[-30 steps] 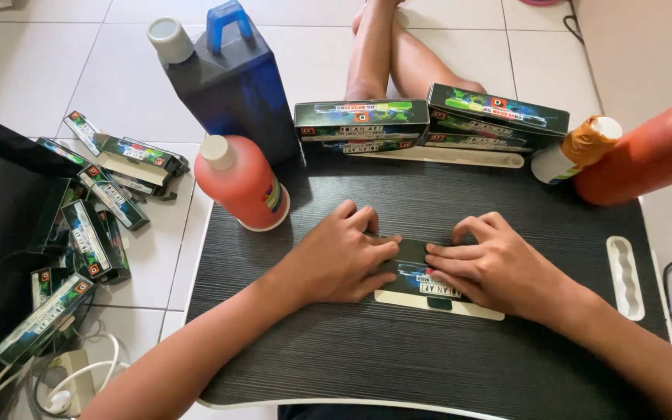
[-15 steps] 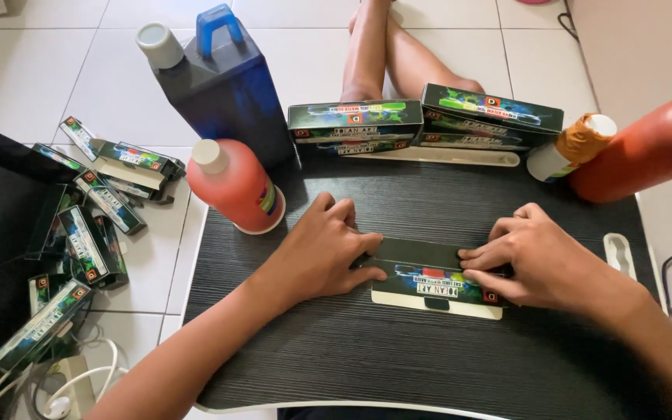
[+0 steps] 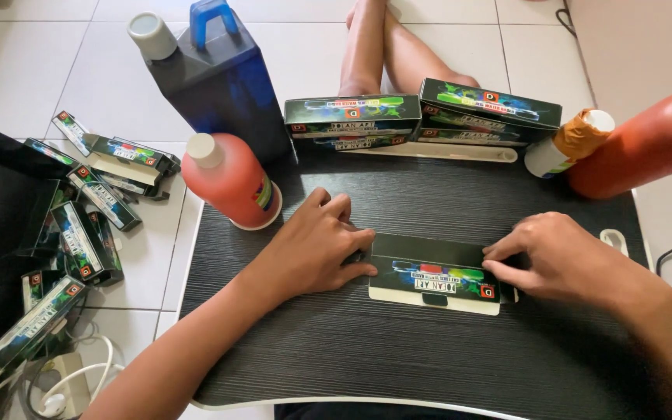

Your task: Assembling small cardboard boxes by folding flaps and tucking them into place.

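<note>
Currently, a flat black carton is held near the middle of the lap desk; its left end is pinched by the left hand, its right end by the right hand. The forming step appears in hand. Next, squaring the carton open would likely be required, with both ends kept aligned.

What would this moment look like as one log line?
left hand: on carton's left end | right hand: on its right end | flat black carton: lying on black tabletop
</note>
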